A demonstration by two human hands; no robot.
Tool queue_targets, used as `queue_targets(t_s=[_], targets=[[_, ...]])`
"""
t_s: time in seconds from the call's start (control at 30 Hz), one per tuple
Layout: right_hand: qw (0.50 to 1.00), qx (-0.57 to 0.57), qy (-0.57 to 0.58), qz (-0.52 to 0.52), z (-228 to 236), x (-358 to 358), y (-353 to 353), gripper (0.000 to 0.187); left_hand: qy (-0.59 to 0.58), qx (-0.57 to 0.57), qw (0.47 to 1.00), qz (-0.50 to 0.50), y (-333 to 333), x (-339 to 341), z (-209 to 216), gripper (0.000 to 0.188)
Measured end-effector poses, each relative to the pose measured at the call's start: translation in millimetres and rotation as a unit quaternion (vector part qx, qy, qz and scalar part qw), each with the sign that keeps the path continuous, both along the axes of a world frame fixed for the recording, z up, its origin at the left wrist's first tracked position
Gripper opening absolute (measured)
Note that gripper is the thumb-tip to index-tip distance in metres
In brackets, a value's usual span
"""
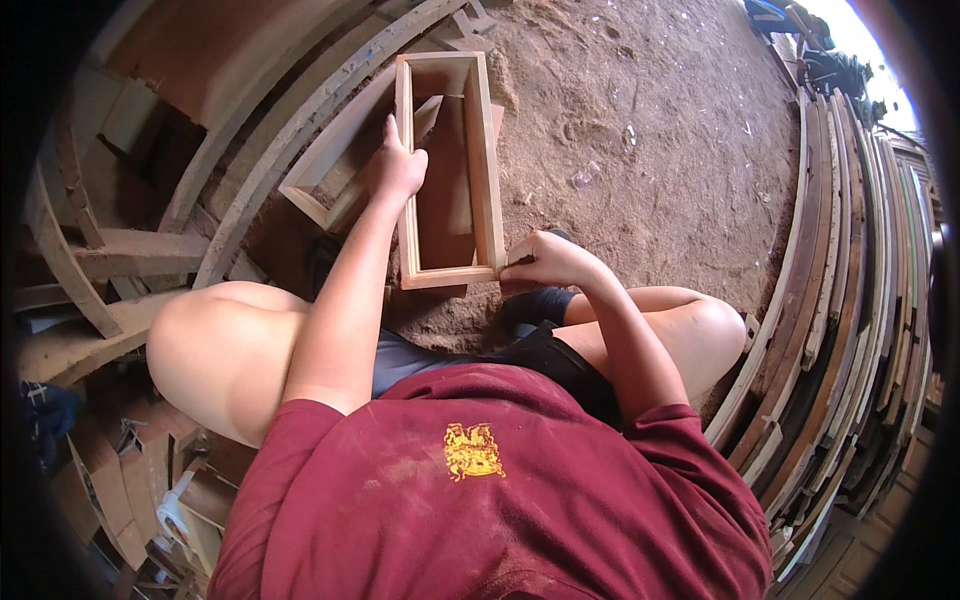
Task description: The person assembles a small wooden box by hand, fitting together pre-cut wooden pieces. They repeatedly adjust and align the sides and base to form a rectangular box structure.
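Observation:
A rectangular wooden frame [487,170], open in the middle, stands before me over the sandy ground. My left hand [398,170] is closed round its left long side, the thumb lying along the rim. At the frame's near right corner my right hand [550,263] is closed, its fingertips pressed at the edge. Whatever those fingers may pinch is too small and hidden to name. Under and to the left of this frame lies a second wooden frame [308,206], tilted and partly covered. Through the opening a brown flat piece [455,170] shows.
Sandy ground [640,130] with small scraps spreads ahead and to the right. Long boards [825,250] are stacked along the right side. Curved wooden beams [270,170] and crossed timbers crowd the left. Offcuts [130,490] lie at the lower left, beside my bent knee.

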State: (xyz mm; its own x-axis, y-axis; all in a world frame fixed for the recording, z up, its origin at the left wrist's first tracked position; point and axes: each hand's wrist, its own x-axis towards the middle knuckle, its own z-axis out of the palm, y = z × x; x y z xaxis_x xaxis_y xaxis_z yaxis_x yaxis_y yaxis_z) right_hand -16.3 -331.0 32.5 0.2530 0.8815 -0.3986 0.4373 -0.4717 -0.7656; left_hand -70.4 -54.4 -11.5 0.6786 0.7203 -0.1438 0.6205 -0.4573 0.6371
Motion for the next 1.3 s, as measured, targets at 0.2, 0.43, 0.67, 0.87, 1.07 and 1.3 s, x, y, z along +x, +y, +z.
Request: queue_targets(t_s=[0.2, 0.43, 0.67, 0.87, 1.07, 1.3], targets=[[0.999, -0.036, 0.028, -0.023, 8.2, -6.0, 1.2, 0.025, -0.021, -0.011, 1.000, 0.010, 2.2, -0.1, -6.5, 0.082], [0.997, 0.020, 0.074, -0.011, -20.3, -6.1, -9.8, 0.027, -0.066, 0.007, 0.998, 0.000, 4.3, 0.1, -14.7, 0.081], [0.998, -0.010, 0.062, -0.010, -14.4, -3.5, -8.1, 0.032, -0.057, 0.001, 0.998, 0.000, 4.6, -0.1, -16.9, 0.081], [0.999, -0.036, -0.009, 0.014, -0.9, -1.1, -2.2, 0.031, -0.048, 0.000, 0.999, -0.001, 2.9, -0.3, -12.6, 0.081], [0.999, -0.004, -0.002, -0.036, 2.9, -5.9, -1.7, 0.032, -0.053, 0.008, 0.999, -0.001, 2.2, -1.5, -10.3, 0.081], [0.999, 0.007, 0.038, 0.000, -6.2, -6.7, -4.3, 0.034, -0.033, -0.014, 0.999, -0.007, -3.1, 1.3, 0.1, 0.080]])
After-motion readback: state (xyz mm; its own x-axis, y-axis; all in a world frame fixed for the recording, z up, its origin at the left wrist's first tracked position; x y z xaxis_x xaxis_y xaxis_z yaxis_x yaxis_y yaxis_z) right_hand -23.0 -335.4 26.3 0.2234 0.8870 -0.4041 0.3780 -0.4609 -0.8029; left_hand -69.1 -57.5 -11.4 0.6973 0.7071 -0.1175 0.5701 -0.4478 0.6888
